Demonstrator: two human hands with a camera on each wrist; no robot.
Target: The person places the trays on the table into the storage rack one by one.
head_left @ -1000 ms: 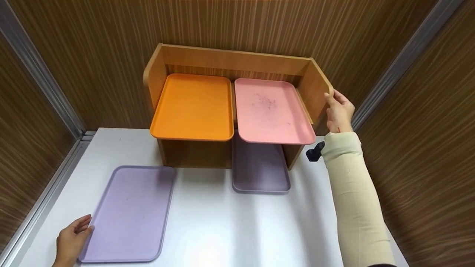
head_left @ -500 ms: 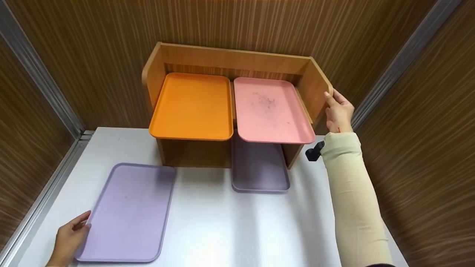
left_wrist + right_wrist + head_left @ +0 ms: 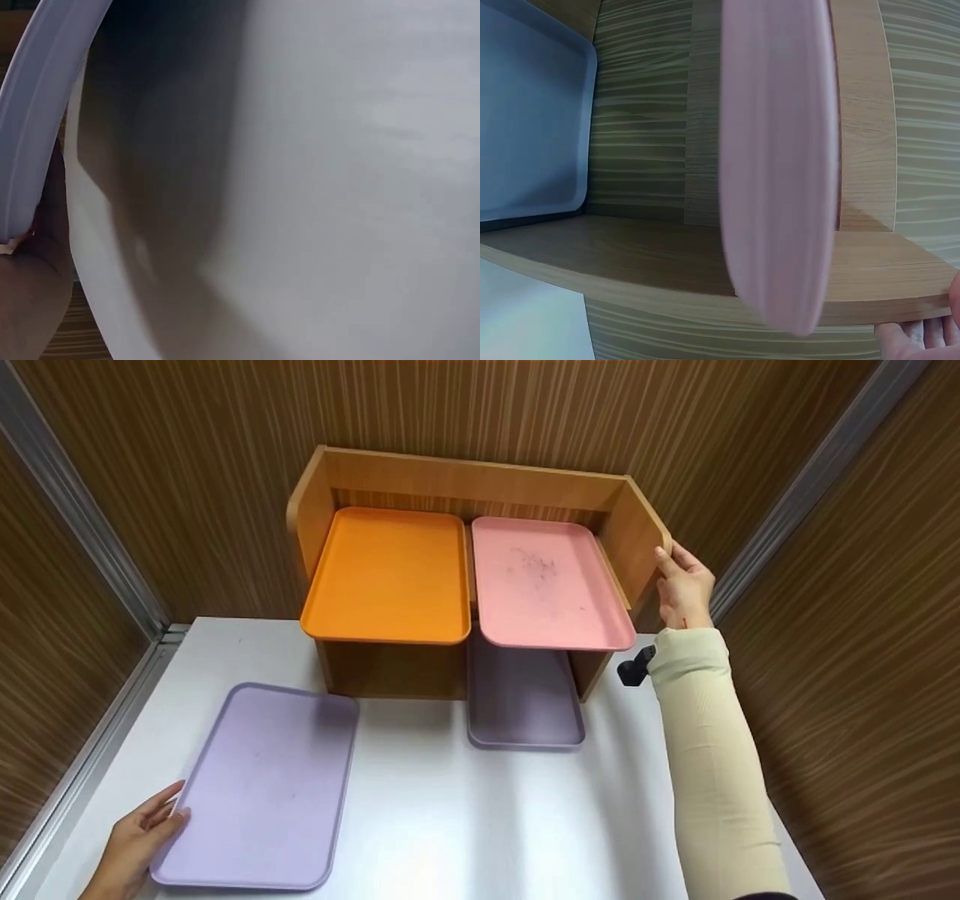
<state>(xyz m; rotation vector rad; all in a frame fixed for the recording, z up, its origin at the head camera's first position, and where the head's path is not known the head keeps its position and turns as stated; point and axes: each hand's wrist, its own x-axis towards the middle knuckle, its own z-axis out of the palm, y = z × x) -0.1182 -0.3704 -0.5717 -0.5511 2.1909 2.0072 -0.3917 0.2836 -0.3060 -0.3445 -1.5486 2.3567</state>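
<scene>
My left hand [image 3: 139, 840] holds a light purple tray [image 3: 259, 787] by its left edge near the front corner, thumb on the rim. In the left wrist view the tray's rim [image 3: 37, 105] stands above the white table, with part of the left hand [image 3: 34, 300] against it. On the right, my right hand [image 3: 686, 585] grips the front edge of the side panel of a wooden desktop shelf [image 3: 480, 480]. Its fingertips [image 3: 911, 337] show beside that panel in the right wrist view. An orange tray [image 3: 390, 577] and a pink tray [image 3: 551, 585] lie side by side on the shelf.
Under the pink tray, a second purple tray [image 3: 525, 705] lies in the shelf's lower right space and juts out in front. The white table [image 3: 420, 810] stretches before the shelf. Wood-grain walls [image 3: 480, 405] rise behind and on both sides.
The held purple tray has turned slightly and its far left corner has shifted away from me, with my left hand moving a little along. My right hand stays on the shelf panel.
</scene>
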